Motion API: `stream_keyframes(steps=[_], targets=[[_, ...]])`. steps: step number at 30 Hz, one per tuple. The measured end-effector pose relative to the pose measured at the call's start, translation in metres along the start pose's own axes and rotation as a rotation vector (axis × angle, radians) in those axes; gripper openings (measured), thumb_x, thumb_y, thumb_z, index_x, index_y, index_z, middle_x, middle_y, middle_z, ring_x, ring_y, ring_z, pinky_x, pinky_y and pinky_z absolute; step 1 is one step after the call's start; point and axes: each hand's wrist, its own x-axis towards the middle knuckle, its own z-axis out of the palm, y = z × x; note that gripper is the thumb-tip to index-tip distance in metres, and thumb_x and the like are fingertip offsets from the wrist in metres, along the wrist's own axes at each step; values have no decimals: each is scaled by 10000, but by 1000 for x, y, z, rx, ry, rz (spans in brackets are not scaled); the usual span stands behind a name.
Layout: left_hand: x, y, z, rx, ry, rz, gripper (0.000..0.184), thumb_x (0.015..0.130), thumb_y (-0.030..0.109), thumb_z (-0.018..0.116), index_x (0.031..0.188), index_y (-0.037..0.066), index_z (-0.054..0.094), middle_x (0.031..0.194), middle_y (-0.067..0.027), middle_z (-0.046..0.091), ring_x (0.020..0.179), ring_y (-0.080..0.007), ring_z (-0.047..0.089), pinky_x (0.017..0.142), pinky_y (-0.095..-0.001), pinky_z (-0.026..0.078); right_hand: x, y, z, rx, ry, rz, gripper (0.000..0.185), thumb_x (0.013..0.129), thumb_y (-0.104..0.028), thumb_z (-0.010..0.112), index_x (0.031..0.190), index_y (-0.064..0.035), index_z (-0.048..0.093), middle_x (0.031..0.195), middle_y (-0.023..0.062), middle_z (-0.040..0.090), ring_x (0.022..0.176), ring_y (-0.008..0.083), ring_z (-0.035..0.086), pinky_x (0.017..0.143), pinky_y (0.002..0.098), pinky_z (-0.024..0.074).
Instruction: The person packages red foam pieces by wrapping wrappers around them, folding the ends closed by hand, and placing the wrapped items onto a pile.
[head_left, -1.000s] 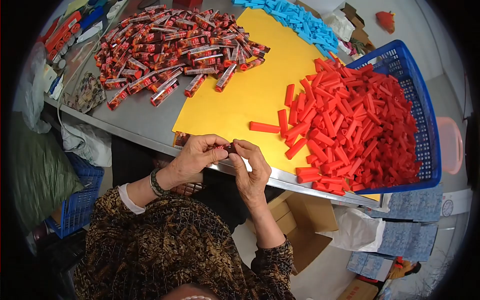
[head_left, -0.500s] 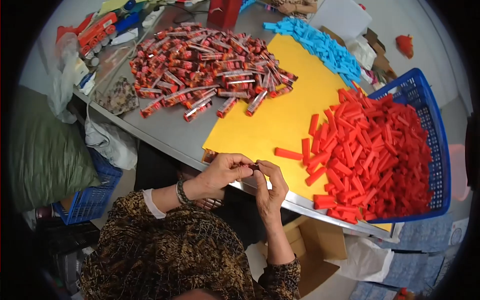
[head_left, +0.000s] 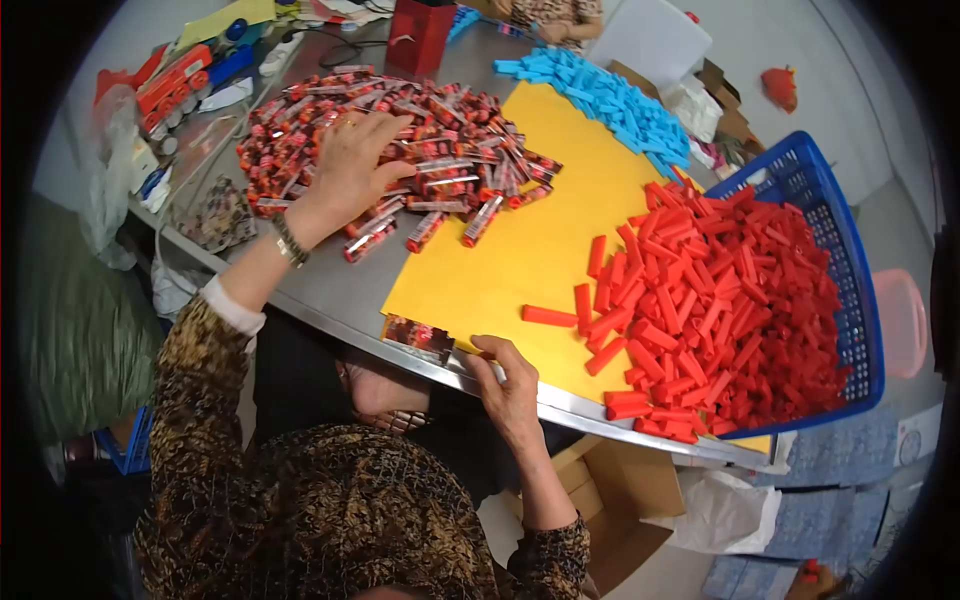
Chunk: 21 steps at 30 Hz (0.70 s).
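Observation:
My left hand (head_left: 355, 165) is over the near side of a heap of small red-and-dark printed tubes (head_left: 450, 145). Its fingers are spread and nothing shows in them. At the table's metal front edge, my right hand (head_left: 510, 390) has its thumb and forefinger curved apart, with nothing visible between them. Just left of it lie dark printed labels (head_left: 418, 338), at the near corner of a yellow sheet (head_left: 470, 240). Red plastic pieces (head_left: 690, 310) are piled on the right of the sheet, spilling from a blue basket (head_left: 860, 330).
Light-blue pieces (head_left: 600, 95) lie at the back, near another person's patterned clothing (head_left: 560, 15). A red box (head_left: 417, 38) stands behind the tubes. Toys and a plastic bag (head_left: 110, 170) are at the left. Below the table sits an open cardboard box (head_left: 625, 490).
My left hand has left my right hand and moved up and left to the printed tubes. My right hand has dropped slightly and opened; the small dark thing between my fingertips no longer shows.

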Motion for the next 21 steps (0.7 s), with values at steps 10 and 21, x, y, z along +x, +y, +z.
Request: stream_keyframes(steps=[10,21], targets=[[-120,84,31,-393,-669,-7,304,715,189,756,961,77,620,911,-89,539,931,-295,528,839,-402,433,48,58,-63,-693,39,-165,217,767,-10,643,983,-35,649,1010,127,650,938,322,588,790,404,473],[-121,81,46,-428,-569,-5,95,693,91,697,780,65,669,771,-63,583,792,-275,554,732,-393,450,60,65,-62,-653,-179,-151,352,736,11,665,1078,-64,630,983,85,620,937,285,556,812,401,459]])
